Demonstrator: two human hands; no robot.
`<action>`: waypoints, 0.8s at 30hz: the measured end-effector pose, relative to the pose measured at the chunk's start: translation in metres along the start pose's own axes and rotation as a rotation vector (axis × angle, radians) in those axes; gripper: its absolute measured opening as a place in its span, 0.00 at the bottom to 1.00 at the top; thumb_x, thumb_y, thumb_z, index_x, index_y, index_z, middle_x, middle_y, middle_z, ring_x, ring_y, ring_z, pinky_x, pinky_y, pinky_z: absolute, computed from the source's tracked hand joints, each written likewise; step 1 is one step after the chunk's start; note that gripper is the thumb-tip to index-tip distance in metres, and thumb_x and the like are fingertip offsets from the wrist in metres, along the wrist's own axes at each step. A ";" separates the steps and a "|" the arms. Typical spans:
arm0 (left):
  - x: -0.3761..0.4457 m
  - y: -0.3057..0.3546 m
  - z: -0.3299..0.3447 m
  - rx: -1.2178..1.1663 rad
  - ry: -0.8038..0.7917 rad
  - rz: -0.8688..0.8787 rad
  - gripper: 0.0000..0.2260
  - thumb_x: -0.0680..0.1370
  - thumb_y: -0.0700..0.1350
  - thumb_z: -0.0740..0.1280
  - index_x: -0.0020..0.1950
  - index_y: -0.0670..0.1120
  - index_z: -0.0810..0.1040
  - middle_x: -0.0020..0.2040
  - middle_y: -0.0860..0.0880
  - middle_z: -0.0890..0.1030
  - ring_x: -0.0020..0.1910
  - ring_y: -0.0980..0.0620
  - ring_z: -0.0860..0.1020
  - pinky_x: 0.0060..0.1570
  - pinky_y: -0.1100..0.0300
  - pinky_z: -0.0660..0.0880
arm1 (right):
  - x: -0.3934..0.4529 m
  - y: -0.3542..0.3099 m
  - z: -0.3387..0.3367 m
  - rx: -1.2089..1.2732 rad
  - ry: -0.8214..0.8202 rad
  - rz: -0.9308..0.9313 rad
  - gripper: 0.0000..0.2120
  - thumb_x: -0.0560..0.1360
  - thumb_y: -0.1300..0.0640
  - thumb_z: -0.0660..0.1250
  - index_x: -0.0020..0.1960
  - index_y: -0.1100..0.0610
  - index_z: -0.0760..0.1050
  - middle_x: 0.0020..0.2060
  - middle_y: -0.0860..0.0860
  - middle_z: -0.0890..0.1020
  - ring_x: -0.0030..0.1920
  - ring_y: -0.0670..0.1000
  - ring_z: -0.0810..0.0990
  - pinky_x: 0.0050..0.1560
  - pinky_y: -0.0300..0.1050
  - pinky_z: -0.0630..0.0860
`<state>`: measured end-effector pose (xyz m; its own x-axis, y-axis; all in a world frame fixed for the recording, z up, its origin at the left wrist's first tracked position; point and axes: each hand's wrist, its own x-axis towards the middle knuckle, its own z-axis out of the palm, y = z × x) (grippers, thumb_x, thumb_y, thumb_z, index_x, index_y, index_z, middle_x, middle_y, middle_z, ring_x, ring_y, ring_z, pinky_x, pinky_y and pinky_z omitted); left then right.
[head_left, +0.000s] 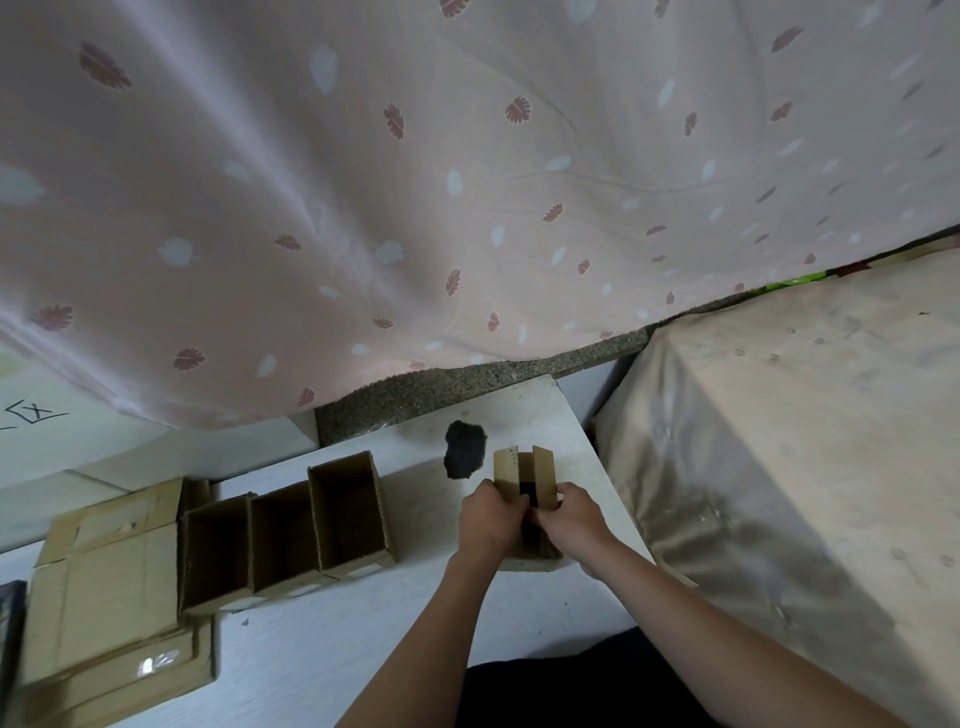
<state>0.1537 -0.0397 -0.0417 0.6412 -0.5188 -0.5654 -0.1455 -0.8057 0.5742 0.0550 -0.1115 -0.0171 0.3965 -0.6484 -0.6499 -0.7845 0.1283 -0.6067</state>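
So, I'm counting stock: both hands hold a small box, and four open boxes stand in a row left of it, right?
No: the head view shows three open boxes in that row, not four. The left hand and right hand do hold the small box.

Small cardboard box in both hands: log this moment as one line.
left hand: grips small cardboard box | right hand: grips it too | flaps: open | dark lump: on table beyond box

Pale pink curtain (363, 208) patterned with dark red and white leaves, white table (322, 654), plain brown cardboard boxes (291, 535), brown small carton (527, 470) with black inside, dark grey fuzzy lump (465, 449), speckled grey-brown stone ledge (415, 395), stained beige cover (779, 441)
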 end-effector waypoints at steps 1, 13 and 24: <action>0.001 -0.001 -0.001 -0.015 -0.009 -0.004 0.18 0.80 0.52 0.67 0.63 0.41 0.75 0.55 0.44 0.82 0.50 0.47 0.79 0.47 0.58 0.74 | 0.000 -0.001 0.000 -0.018 0.007 -0.007 0.18 0.77 0.52 0.70 0.64 0.57 0.73 0.57 0.55 0.80 0.57 0.56 0.79 0.59 0.52 0.78; -0.002 -0.025 -0.020 -0.347 -0.126 -0.146 0.11 0.85 0.49 0.59 0.45 0.46 0.73 0.45 0.45 0.77 0.44 0.49 0.77 0.46 0.54 0.77 | 0.012 0.023 -0.015 -0.007 0.069 0.095 0.09 0.85 0.54 0.54 0.49 0.57 0.69 0.41 0.50 0.73 0.40 0.48 0.72 0.34 0.41 0.67; 0.004 -0.011 -0.023 -0.380 -0.049 -0.018 0.39 0.76 0.43 0.74 0.81 0.49 0.54 0.72 0.44 0.70 0.65 0.44 0.74 0.61 0.49 0.76 | 0.015 0.007 -0.024 -0.651 0.144 -0.221 0.07 0.82 0.58 0.59 0.45 0.54 0.67 0.40 0.52 0.75 0.41 0.55 0.73 0.38 0.44 0.66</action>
<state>0.1753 -0.0261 -0.0363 0.6028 -0.5262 -0.5998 0.1608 -0.6562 0.7373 0.0444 -0.1383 -0.0200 0.5478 -0.7061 -0.4487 -0.8366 -0.4643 -0.2907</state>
